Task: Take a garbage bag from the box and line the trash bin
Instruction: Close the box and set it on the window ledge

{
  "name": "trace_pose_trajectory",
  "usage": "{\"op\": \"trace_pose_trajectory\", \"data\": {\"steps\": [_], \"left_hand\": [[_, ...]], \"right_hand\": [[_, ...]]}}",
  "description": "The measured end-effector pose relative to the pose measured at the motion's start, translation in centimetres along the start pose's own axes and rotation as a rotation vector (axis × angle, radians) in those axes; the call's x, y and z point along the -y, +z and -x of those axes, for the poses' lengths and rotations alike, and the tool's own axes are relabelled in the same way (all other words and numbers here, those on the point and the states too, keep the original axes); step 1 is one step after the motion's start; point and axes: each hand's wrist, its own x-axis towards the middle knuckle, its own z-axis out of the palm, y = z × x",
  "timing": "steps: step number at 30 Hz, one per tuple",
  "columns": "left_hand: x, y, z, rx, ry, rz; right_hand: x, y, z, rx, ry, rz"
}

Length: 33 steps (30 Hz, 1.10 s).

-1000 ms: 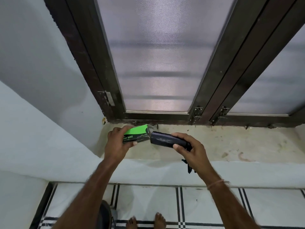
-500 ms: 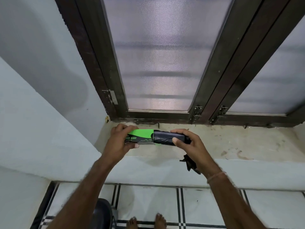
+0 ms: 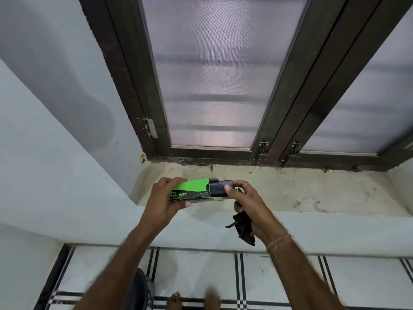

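My left hand (image 3: 163, 201) grips a green and black garbage bag box (image 3: 193, 188), held level above the window sill. A black roll of bags (image 3: 219, 189) sticks partway out of the box's open right end. My right hand (image 3: 247, 205) holds that roll between thumb and fingers. A separate crumpled black garbage bag (image 3: 244, 228) hangs down from the same hand, below the palm. A dark rounded object (image 3: 140, 287), possibly the trash bin, shows on the floor behind my left forearm, mostly hidden.
The stained stone sill (image 3: 301, 189) runs under a dark-framed window (image 3: 212, 86) with frosted panes. A pale wall slopes in on the left. Below is a white tiled floor with black lines (image 3: 223, 269), and my bare feet (image 3: 176, 298) are at the bottom edge.
The roll was fully outside the box, off its right end. My right hand has pushed it leftward, so most of it now sits inside. Both hands have risen slightly.
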Motion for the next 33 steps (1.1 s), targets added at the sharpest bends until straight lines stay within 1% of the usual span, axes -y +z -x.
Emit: {"op": "trace_pose_trajectory", "data": {"steps": [2,6,10,14,17,21,23,25,28,29,31,33], "left_hand": [[0.2,0.4,0.5,-0.019,-0.027,0.043],[-0.3,1.5,1.2,-0.044,-0.028,0.115],[-0.3,1.5,1.8,-0.099,-0.057,0.161],[-0.8,2.0,2.0,-0.099,-0.062,0.203],[-0.8,2.5,2.0,-0.105,-0.086,0.219],[-0.6,2.3,2.2,-0.118,-0.119,0.260],[-0.8,2.2,2.2,-0.100,-0.105,0.269],[-1.0,2.1,2.0,-0.071,-0.084,0.278],[-1.4,2.0,1.9,-0.060,-0.074,0.301],[-1.4,1.9,1.9,-0.063,-0.077,0.310],[-1.1,1.6,2.0,-0.069,-0.084,0.322],[-0.9,1.3,2.1,-0.076,-0.089,0.329]], "right_hand": [[-0.2,0.6,0.3,-0.050,-0.034,0.005],[-0.6,2.4,0.6,-0.073,-0.198,0.021],[-1.4,2.4,0.2,-0.173,-0.322,0.092],[-2.3,2.9,0.2,-0.085,-0.395,0.246],[-2.0,3.3,0.1,-0.055,-0.405,0.268],[-2.0,2.4,0.2,-0.161,-0.387,0.197],[-1.9,2.2,0.2,-0.127,-0.367,0.193],[-1.8,2.4,-0.2,-0.086,-0.394,0.178],[-1.6,2.8,-0.4,-0.086,-0.418,0.147],[-1.6,2.8,-0.3,-0.110,-0.424,0.144],[-2.1,2.5,-0.2,-0.226,-0.402,0.138],[-2.5,2.1,0.1,-0.306,-0.287,0.052]]}}
